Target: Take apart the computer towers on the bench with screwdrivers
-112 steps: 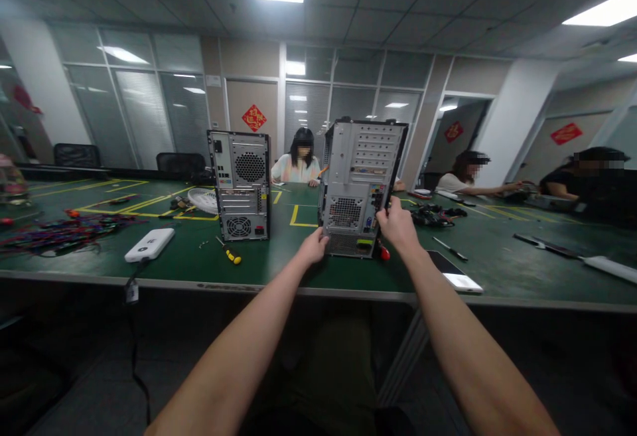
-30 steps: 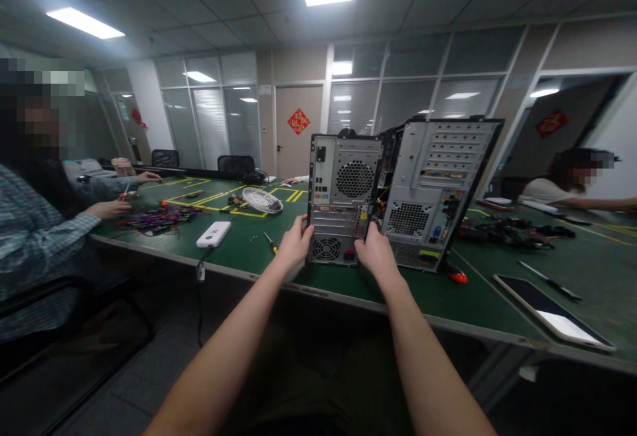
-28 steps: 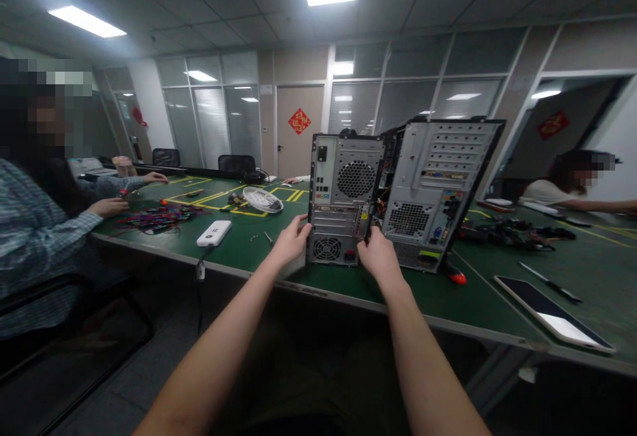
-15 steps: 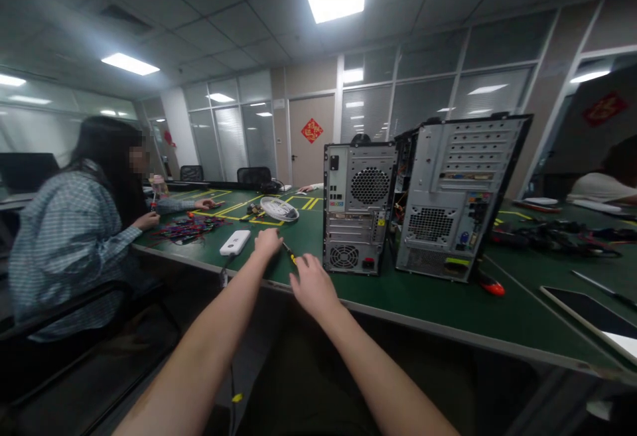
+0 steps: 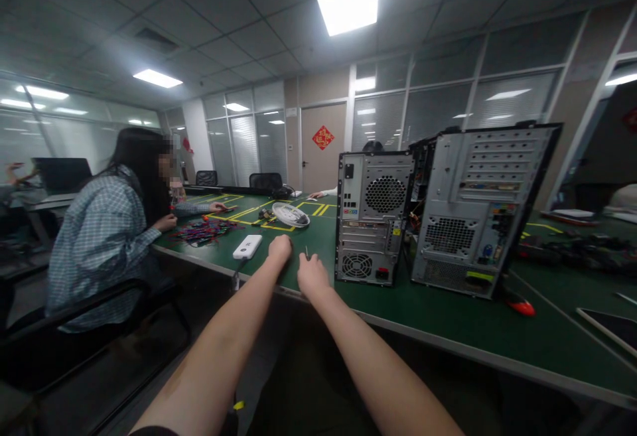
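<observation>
My right hand (image 5: 313,277) is closed around a screwdriver, whose thin shaft (image 5: 307,251) sticks up past the fingertips; its handle is hidden in the hand. Just to the left, my left hand (image 5: 280,250) is curled into a fist over the green table (image 5: 318,223). Whatever its fingers may hold is out of sight. Beside that hand lies a white power bank (image 5: 247,247) with a cable plugged into it. Two computer cases, a smaller one (image 5: 372,237) and a larger one (image 5: 460,223), stand to the right with their rear panels facing me.
A white mesh oval object (image 5: 291,216) lies behind my hands. At left, a seated person (image 5: 99,237) reaches over a pile of coloured wires (image 5: 202,231). A red-tipped tool (image 5: 521,306) lies by the larger case, near a tablet-like device (image 5: 610,330) and dark cables (image 5: 572,250).
My right hand has closed on the screwdriver, which now points upward instead of toward my left hand. The two hands are apart. The view has turned slightly left.
</observation>
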